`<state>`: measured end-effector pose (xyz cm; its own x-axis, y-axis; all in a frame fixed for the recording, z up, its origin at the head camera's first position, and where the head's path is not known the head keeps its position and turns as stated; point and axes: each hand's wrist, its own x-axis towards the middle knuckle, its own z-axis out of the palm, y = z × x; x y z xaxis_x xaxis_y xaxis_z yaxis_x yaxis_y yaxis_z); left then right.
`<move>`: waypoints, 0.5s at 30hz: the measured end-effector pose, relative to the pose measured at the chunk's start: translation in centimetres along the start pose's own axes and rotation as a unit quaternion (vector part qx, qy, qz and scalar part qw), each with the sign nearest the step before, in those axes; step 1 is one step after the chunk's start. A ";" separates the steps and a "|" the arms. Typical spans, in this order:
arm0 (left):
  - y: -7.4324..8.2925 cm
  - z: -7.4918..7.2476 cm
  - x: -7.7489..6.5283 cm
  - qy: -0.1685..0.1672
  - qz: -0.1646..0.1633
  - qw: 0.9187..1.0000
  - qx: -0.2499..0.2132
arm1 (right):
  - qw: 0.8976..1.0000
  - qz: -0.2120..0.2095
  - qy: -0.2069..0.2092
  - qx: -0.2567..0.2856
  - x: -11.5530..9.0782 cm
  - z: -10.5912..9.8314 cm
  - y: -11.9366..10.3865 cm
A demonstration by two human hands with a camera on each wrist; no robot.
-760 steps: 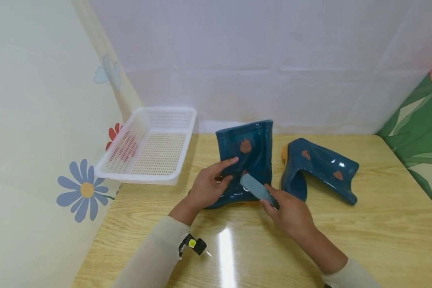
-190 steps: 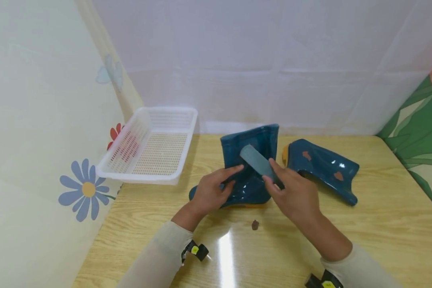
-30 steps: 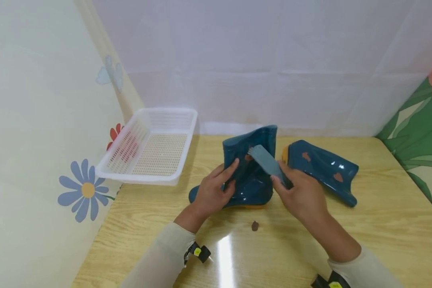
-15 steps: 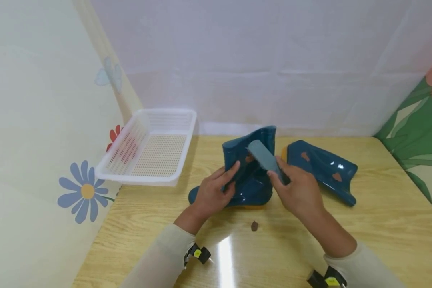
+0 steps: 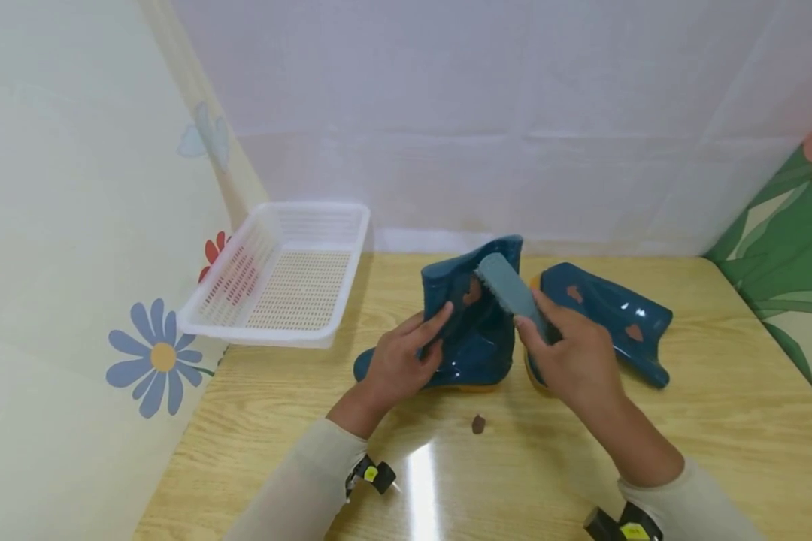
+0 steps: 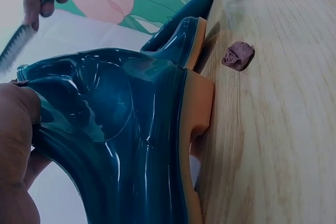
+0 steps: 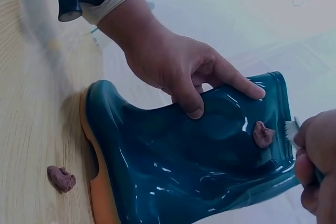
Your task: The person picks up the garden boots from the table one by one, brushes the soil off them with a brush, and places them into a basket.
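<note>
A dark teal rain boot (image 5: 470,353) with an orange sole stands on the table, its shaft dented. My left hand (image 5: 399,364) grips the shaft from the left, thumb and forefinger on the near face. In my right hand (image 5: 575,361) is a grey-blue brush (image 5: 507,285); its white bristles (image 7: 291,132) show in the right wrist view, close to the boot's upper shaft. A brown mud-like patch (image 7: 263,135) sticks to the shaft there, just beside the bristles. On the table in front of the boot lies a loose brown lump (image 5: 478,424).
To the right a second teal boot (image 5: 609,323) lies on its side, with brown patches on it, partly behind my right hand. A white plastic basket (image 5: 334,330) stands at the back left. A pale wall backs the wooden table (image 5: 717,451).
Within the last second the brush has shifted slightly up and right, off the brown patch. Compared with the oldest frame, a brown lump now lies on the table and the lower shaft patch no longer shows.
</note>
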<state>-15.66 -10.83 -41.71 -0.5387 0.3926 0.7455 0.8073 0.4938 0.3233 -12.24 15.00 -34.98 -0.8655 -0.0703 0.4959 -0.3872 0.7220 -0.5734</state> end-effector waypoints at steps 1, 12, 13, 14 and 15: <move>0.0 0.0 0.0 0.001 0.004 1.000 0.001 | 1.000 0.008 -0.013 -0.002 0.1 0.1 -0.1; -0.2 0.2 -0.1 0.004 0.014 1.000 -0.007 | 0.996 -0.028 -0.087 -0.006 -0.5 0.0 0.7; -0.2 0.2 -0.1 0.002 0.012 1.000 -0.007 | 0.996 -0.032 -0.078 -0.004 -0.5 -0.1 0.8; -0.1 0.1 -0.1 0.001 0.011 1.000 -0.008 | 0.997 -0.035 -0.066 0.000 -0.5 -0.2 0.8; -0.1 0.1 -0.1 0.000 0.010 1.000 -0.008 | 0.998 -0.039 -0.051 0.003 -0.5 -0.2 0.8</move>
<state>-15.78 -10.82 -41.88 -0.5221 0.4020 0.7523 0.8216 0.4736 0.3171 -12.04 15.80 -35.55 -0.8603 -0.1957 0.4708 -0.4564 0.7072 -0.5400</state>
